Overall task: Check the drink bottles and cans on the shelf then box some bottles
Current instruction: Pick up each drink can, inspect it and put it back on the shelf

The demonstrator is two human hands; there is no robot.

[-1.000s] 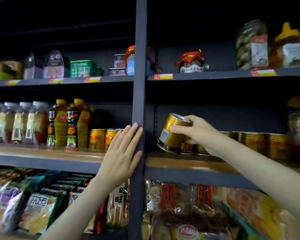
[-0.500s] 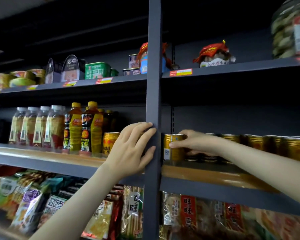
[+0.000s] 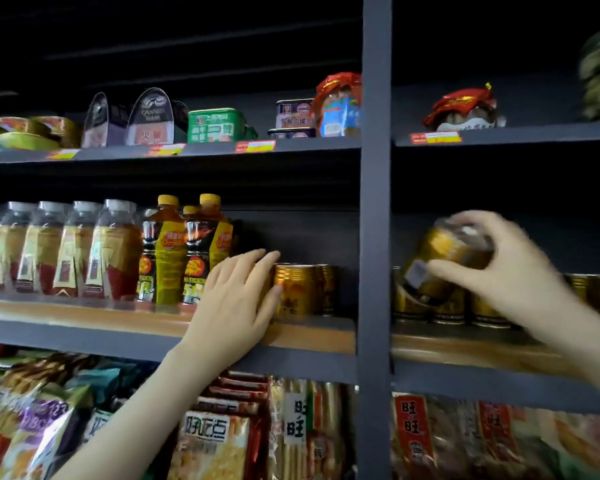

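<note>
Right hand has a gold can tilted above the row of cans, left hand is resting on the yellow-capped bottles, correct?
Not quite. In the head view the left hand rests on a gold can beside the yellow-capped bottles, not on them. The right hand does hold a tilted gold can.

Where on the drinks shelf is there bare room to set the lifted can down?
Bare board shows between the gold cans by the left hand and the upright post. Right of the post, under the right hand, the can row is crowded.
</note>
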